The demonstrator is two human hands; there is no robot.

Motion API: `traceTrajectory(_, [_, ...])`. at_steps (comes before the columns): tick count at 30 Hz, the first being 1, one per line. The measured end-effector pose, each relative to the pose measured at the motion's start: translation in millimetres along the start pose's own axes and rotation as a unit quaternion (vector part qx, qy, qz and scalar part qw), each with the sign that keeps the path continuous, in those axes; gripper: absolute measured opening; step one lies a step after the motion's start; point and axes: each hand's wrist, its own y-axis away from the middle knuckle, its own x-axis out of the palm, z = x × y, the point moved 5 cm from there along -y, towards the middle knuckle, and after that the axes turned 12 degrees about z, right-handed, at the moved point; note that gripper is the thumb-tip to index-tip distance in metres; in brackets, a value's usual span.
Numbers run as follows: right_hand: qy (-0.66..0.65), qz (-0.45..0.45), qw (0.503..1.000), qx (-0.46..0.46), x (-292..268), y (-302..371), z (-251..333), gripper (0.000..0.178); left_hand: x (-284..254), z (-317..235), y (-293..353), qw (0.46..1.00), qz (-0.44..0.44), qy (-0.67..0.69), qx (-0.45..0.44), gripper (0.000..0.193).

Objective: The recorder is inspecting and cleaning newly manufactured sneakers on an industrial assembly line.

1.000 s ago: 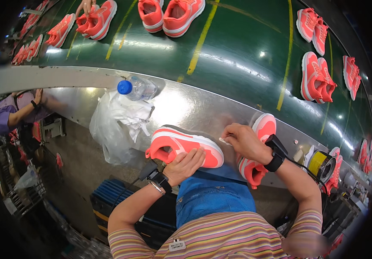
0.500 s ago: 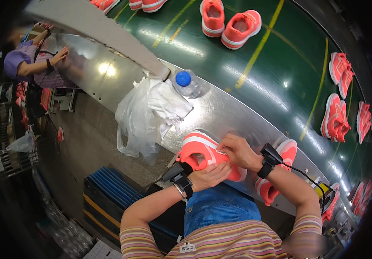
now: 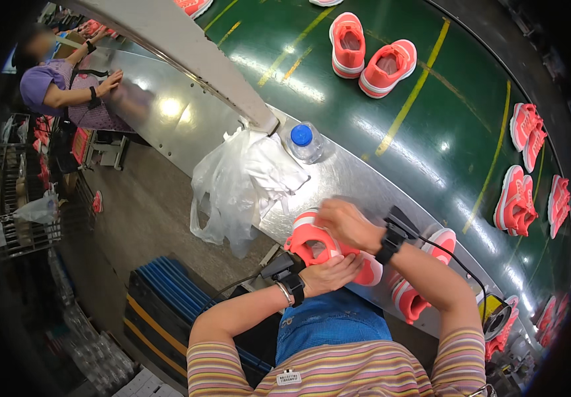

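Fingers of the left hand [image 3: 333, 274] grasp by its near side a coral-pink, white-soled fabric sneaker [image 3: 303, 234], at the shiny metal table [image 3: 339, 180]; its long axis runs toe-rightward; the right hand [image 3: 346, 223] bends over its far side; its grip I cannot tell.

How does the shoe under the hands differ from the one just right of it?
The held shoe has the left hand on it and the right hand over it; the neighbouring shoe has neither, its middle hidden behind the right forearm. The held shoe's toe points rightward; the neighbouring shoe's points away, toward the green belt. Both are coral with white soles.
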Motion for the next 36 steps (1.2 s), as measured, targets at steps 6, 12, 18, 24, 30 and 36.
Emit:
traceTrajectory(6, [-0.038,-0.048,0.998,0.001,-4,10,6,0.007,5,-5,4,1.000,-0.008,-0.012,-0.016,0.040])
traceTrajectory(12, [0.016,0.127,0.991,-0.041,11,-55,16,0.006,-2,1,3,0.999,-0.032,-0.021,-0.015,0.039])
traceTrajectory(18, [0.085,0.209,0.974,-0.004,17,-59,16,0.009,9,-8,-4,0.998,0.046,-0.021,0.031,0.045])
traceTrajectory(24, [-0.065,-0.160,0.965,0.195,-107,106,26,0.012,9,10,-27,0.985,0.140,0.095,0.043,0.046])
traceTrajectory(30, [-0.142,-0.499,0.786,0.337,-94,340,20,0.013,-47,47,-56,0.930,0.148,0.333,0.052,0.053])
traceTrajectory(36, [0.090,-0.521,0.734,0.426,-25,431,-59,0.017,-40,93,-69,0.843,0.317,0.418,0.121,0.051])
